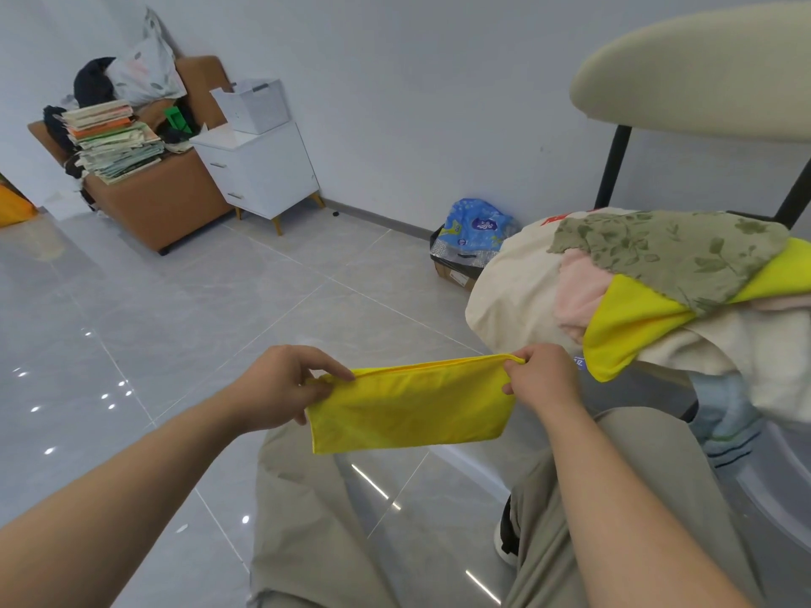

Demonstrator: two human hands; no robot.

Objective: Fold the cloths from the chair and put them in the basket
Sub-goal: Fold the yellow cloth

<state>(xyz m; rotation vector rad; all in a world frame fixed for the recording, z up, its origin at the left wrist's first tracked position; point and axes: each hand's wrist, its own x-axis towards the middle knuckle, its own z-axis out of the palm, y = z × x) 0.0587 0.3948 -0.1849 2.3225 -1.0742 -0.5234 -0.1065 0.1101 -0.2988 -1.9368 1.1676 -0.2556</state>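
Observation:
A yellow cloth (410,410), folded over once, hangs in the air above my knees. My left hand (281,388) pinches its top left corner and my right hand (537,379) pinches its top right corner, stretching the upper edge level between them. To the right stands the chair (684,76) with a cream backrest and black legs. Its seat carries a heap of cloths: a green leaf-patterned one (671,252) on top, another yellow one (632,331), a pink one (579,291) and cream ones (513,283). No basket is in view.
Grey tiled floor (175,322) spreads ahead and left. A white nightstand (263,168) and a brown armchair (162,199) stacked with books stand at the far wall. A blue plastic bag (474,226) in a box sits by the wall near the chair.

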